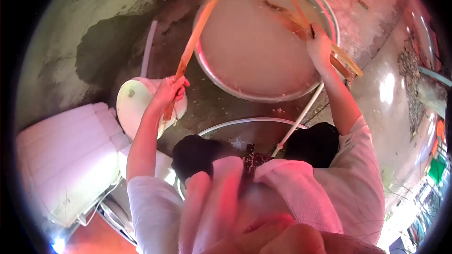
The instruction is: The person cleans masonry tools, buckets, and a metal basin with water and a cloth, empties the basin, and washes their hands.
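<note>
The wide basin (pixel 263 98) of cloudy liquid (pixel 259 42) sits on the floor ahead; left of it are a large white container (pixel 70 155) and, near the left hand (pixel 169 93), a smaller white bucket (pixel 134 96). The left fingers are curled around a long wooden stick (pixel 197 35) slanting across the basin's left rim. The right hand (pixel 320 49) grips wooden strips (pixel 348 61) over the right side; its fingertips' closure cannot be told. The step looks like handling wood over the liquid; moving it calls for clearing the rim and pale pole (pixel 303 113).
</note>
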The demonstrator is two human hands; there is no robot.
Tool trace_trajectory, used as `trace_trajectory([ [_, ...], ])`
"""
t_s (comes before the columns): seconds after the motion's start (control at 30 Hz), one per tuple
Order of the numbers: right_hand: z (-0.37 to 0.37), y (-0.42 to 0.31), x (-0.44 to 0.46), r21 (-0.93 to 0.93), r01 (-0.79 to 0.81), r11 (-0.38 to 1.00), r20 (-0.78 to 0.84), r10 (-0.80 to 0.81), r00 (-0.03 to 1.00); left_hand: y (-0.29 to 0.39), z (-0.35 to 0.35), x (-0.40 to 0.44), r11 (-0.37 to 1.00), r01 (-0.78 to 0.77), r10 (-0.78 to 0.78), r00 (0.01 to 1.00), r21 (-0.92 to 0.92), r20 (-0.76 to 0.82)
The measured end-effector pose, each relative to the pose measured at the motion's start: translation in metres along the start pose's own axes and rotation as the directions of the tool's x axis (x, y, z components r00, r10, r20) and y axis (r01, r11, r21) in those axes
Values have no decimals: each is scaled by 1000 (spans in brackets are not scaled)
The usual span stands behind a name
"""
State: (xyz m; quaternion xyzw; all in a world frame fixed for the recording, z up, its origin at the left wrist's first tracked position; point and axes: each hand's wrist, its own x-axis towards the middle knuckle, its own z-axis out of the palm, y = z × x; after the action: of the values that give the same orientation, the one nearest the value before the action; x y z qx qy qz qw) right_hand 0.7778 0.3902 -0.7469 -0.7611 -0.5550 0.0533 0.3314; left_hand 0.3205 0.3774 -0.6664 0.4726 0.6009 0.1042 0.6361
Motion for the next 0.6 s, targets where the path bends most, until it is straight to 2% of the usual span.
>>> trace_trajectory([
  [0.13,-11,25,21,-43,-118,992,-37,116,993,-40,11,0,996,56,-55,998,69,-14],
  [0.2,-9,30,21,-39,-134,990,-9,134,991,-59,14,-6,993,118,-118,993,27,7],
  [0.3,10,26,10,-93,13,996,2,-13,1000,-84,16,4,987,156,-154,986,-25,70],
  [0.33,10,22,9,-152,40,988,90,-27,996,-85,22,10,989,141,-137,987,-44,86],
  [0.4,18,21,12,-415,88,905,92,-54,994,-80,35,21,990,117,-110,990,-76,89],
  [0.47,33,41,14,-635,149,758,88,-121,989,-63,49,49,991,88,-82,995,-97,60],
  [0.5,44,58,12,-670,214,711,152,-150,977,-67,55,69,896,-109,174,978,431,-116],
  [0.53,55,74,8,-697,280,660,220,-175,960,-72,61,86,511,-144,466,875,847,-132],
  [0.57,60,80,7,-717,348,604,291,-194,937,-56,72,88,429,-178,556,825,886,-103],
  [0.6,59,74,10,-629,259,733,351,-30,936,-28,86,85,341,-202,640,765,918,-69],
])
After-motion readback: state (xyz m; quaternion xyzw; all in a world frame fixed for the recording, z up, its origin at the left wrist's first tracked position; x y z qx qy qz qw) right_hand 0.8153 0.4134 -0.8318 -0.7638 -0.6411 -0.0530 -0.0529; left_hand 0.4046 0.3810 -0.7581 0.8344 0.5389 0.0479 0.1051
